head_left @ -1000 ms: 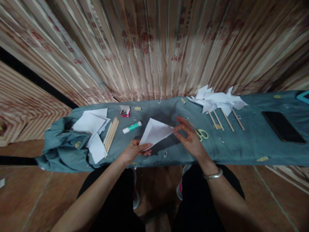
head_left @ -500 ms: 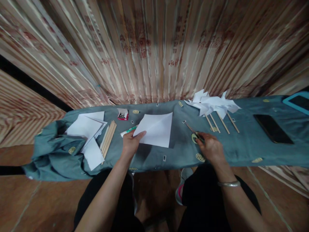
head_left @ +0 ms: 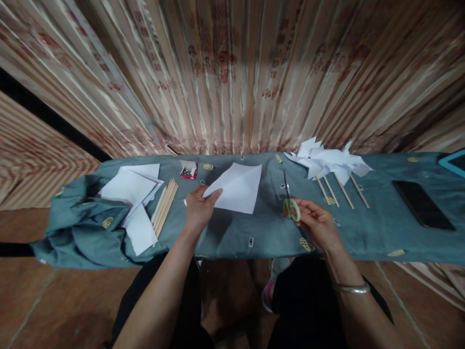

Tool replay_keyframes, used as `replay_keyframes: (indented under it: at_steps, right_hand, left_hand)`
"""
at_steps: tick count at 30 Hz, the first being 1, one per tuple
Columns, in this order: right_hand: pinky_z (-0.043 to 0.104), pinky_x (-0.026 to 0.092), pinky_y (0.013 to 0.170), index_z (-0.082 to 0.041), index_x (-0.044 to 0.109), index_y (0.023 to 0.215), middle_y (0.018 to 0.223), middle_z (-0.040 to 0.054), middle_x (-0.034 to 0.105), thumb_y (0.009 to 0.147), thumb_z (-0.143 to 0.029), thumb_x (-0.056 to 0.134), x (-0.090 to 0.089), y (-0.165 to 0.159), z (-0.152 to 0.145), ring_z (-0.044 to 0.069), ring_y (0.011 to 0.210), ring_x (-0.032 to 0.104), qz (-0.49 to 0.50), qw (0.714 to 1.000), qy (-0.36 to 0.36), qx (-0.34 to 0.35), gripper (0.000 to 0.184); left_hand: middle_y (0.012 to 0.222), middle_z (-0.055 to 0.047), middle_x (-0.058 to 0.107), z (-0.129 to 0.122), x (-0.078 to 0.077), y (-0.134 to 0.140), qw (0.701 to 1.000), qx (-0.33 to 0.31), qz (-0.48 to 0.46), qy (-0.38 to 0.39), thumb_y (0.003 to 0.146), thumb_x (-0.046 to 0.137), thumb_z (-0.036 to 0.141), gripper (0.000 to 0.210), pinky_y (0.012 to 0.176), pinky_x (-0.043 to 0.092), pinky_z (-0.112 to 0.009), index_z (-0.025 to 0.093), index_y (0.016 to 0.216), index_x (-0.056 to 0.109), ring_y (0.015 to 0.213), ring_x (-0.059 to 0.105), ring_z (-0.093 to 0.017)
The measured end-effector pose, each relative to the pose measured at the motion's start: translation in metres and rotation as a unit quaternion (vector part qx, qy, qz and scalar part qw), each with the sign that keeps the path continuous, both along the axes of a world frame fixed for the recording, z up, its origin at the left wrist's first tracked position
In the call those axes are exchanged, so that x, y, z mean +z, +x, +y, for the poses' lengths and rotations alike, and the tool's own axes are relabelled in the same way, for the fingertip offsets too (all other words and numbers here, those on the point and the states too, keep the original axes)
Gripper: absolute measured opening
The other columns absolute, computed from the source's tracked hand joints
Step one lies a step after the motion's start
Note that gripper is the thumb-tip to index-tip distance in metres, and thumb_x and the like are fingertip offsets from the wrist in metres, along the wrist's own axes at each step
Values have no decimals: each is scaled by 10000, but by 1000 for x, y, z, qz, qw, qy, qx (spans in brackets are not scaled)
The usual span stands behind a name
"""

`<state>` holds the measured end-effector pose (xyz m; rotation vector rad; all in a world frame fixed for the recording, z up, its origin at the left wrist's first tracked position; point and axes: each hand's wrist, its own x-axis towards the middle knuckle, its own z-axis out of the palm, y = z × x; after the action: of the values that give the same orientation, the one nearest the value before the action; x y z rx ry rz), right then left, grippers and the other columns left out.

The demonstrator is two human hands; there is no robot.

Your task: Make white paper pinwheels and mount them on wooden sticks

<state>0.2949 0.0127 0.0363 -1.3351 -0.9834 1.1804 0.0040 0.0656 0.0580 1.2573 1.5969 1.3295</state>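
A white sheet of paper [head_left: 240, 189] with a faint diagonal crease is pinched at its left corner by my left hand [head_left: 200, 208], thumb on top. It is raised a little over the cloth. My right hand [head_left: 317, 220] holds a pair of scissors [head_left: 291, 209] by its light green handles, blades pointing away from me and close together. Several white paper pinwheels [head_left: 327, 160] on wooden sticks lie beyond my right hand. A glue stick seen earlier is almost wholly hidden behind my left hand.
On the left lie white paper sheets [head_left: 127, 189] and a bundle of wooden sticks [head_left: 165, 206]. A small red box [head_left: 189, 170] of metal pins stands behind. A black phone [head_left: 423, 204] and a blue-edged device [head_left: 454, 162] are at right. A grey-green cloth [head_left: 225, 237] covers the narrow table.
The scissors have come up off the cloth in my right hand and turned to point more straight away from me. My left hand has lifted and tilted the paper. The view has shifted slightly.
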Motion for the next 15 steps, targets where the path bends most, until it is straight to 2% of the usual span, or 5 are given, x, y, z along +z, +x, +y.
replay_keyframes:
  at_steps: [4, 8, 11, 15]
  right_hand:
    - [269, 523, 574, -225, 753, 868, 806, 45, 762, 584, -444, 871, 9, -28, -7, 172, 659, 691, 105, 989, -36, 93, 379]
    - [232, 475, 521, -187, 763, 878, 790, 60, 755, 569, -466, 878, 10, -48, -10, 162, 649, 681, 102, 976, -94, 168, 433]
    - [206, 426, 480, -173, 763, 891, 731, 49, 734, 599, -463, 862, 7, -52, -9, 145, 626, 659, 83, 969, -128, 193, 423]
    - [239, 508, 625, -221, 762, 951, 839, 39, 746, 591, -413, 885, 8, -45, -12, 138, 712, 669, 131, 966, -123, 188, 425]
  left_hand:
    - [644, -3, 668, -2, 5, 1, 998, -2, 55, 8, 668, 727, 360, 193, 574, 452, -256, 168, 682, 709, 619, 619, -175]
    - [642, 3, 650, -4, 7, 0, 995, -18, 91, 30, 676, 713, 368, 190, 601, 446, -259, 182, 647, 687, 622, 606, -163]
    - [697, -11, 671, -2, 8, -8, 994, -8, 98, 52, 690, 699, 363, 192, 631, 450, -259, 173, 702, 714, 656, 613, -164]
    - [638, 6, 613, 2, 11, -23, 993, 45, 80, 75, 677, 715, 382, 232, 550, 393, -240, 150, 669, 707, 594, 539, -136]
